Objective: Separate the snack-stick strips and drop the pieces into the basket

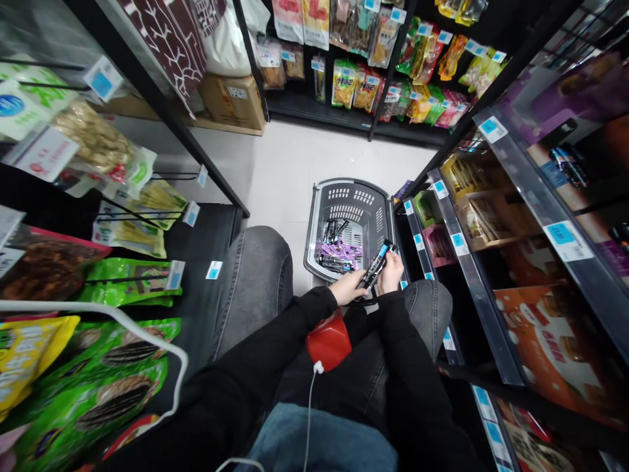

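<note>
Between my knees, over the near edge of a grey plastic shopping basket [352, 186], my two hands hold slim black-wrapped packets [374, 267] with a patch of blue. My left hand [346, 288] is closed around their lower end. Fingers of my right hand [391, 270] grip them near the upper end; part of the packets is hidden behind them. Inside the basket lies a loose heap of purple packets [343, 251] and black packets [335, 231]. A red object [329, 342] with a white cable lies below my left wrist.
Shelves with price tags rise closely on both sides. Green snack bags [98, 406] hang at left, and an orange box [555, 347] stands at right. Ahead are a cardboard box [232, 103] and a rack of hanging snack bags [354, 85]. A white cable [183, 367] loops at lower left.
</note>
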The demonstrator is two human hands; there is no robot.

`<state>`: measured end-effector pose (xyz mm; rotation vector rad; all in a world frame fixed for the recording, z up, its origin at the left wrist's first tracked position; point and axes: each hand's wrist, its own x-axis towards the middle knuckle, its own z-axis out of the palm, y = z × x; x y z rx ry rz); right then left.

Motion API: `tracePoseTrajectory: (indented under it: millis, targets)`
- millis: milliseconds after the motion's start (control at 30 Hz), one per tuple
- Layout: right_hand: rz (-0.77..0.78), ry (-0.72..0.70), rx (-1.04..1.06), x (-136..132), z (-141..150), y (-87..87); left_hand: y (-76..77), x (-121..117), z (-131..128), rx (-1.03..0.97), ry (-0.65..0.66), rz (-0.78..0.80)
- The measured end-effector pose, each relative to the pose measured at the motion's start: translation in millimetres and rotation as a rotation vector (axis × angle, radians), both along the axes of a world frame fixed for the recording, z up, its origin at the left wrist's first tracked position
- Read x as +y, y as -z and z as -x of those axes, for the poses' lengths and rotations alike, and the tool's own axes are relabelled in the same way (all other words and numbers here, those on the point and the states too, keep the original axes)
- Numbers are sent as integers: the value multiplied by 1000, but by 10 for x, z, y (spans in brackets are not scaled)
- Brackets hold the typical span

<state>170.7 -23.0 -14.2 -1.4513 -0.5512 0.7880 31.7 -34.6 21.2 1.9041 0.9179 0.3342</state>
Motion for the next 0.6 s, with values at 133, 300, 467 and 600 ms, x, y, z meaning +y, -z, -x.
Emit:
tracePoseTrajectory:
  millis: [133, 300, 467, 600]
  targets:
    - [18, 193, 24, 21, -123, -39, -12, -17, -2, -4, 86, 42]
    - [62, 295, -165, 9, -303, -50, -12, 73, 22, -66, 80, 201]
    - [84, 171, -100, -11, -507, -110, 15, 311, 186, -280, -255, 588]
    - [64, -54, 127, -16, -525, -143, 26, 501, 336, -476, -789, 571]
